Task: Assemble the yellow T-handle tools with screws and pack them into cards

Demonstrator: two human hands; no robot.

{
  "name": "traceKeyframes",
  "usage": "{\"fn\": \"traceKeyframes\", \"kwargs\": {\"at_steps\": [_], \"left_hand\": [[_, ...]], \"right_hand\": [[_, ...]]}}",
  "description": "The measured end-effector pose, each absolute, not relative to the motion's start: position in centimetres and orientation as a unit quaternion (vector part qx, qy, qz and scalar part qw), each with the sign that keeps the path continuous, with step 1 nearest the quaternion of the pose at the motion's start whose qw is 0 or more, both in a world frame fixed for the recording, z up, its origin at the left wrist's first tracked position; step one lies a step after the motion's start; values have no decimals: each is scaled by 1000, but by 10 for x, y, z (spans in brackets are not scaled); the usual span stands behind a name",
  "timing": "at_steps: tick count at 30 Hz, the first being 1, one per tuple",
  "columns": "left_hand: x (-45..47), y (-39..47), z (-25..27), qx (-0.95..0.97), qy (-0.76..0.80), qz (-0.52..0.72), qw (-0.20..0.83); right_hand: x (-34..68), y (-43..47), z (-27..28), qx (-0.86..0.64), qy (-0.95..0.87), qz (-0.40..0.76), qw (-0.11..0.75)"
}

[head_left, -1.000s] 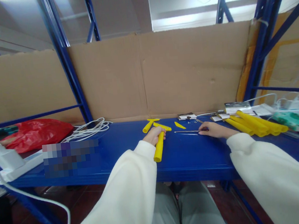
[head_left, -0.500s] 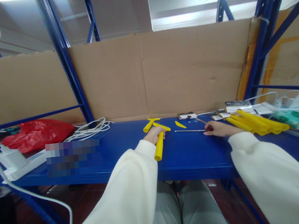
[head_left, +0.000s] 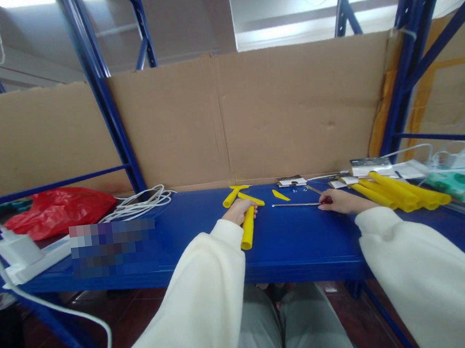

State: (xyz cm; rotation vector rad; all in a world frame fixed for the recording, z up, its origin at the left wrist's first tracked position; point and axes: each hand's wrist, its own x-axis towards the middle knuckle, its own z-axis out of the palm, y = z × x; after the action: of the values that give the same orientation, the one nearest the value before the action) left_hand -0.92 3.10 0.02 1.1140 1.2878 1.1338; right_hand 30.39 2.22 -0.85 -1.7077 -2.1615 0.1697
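Observation:
My left hand point(head_left: 239, 212) is closed around a yellow T-shaped tool point(head_left: 248, 235), whose hollow tubular handle points toward me and whose flat head point(head_left: 250, 198) lies beyond my fingers. On the right, my right hand point(head_left: 332, 201) pinches the dark red handle end of a long thin screwdriver point(head_left: 296, 205). Its metal shaft points left, low over the blue table, with the tip apart from the yellow tool. A similar yellow T-shaped piece point(head_left: 230, 197) lies just behind my left hand. Between the hands and farther back is a small flat yellow piece point(head_left: 280, 195).
Several yellow tubes point(head_left: 400, 192) are piled right of my right hand. Tiny metal bits point(head_left: 294, 190), a small black-and-white packet point(head_left: 292, 181) and white packages point(head_left: 371, 166) lie at the back. A red plastic bag point(head_left: 64, 209), coiled white cable point(head_left: 144, 201) and power strip point(head_left: 38, 264) occupy the left.
Almost nothing differs. Both hands keep their grips and places, and the view has shifted very slightly.

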Motion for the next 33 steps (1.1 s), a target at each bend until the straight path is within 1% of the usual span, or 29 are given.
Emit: {"fn": "traceKeyframes", "kwargs": {"at_steps": [1,3,8,14,33], "left_hand": [[-8,28,3,451,561,439,537],[-5,21,10,434,580,417,549],[-2,11,17,421,576,437,548],[-3,15,14,424,580,434,543],[-5,22,9,429,582,425,544]], "right_hand": [[305,23,-9,-609,-768,61,188],[306,24,-10,-615,-764,63,183],[303,22,-8,-630,-756,54,168],[304,23,-9,-644,-748,47,156],[313,32,-18,-624,-761,27,178]]}}
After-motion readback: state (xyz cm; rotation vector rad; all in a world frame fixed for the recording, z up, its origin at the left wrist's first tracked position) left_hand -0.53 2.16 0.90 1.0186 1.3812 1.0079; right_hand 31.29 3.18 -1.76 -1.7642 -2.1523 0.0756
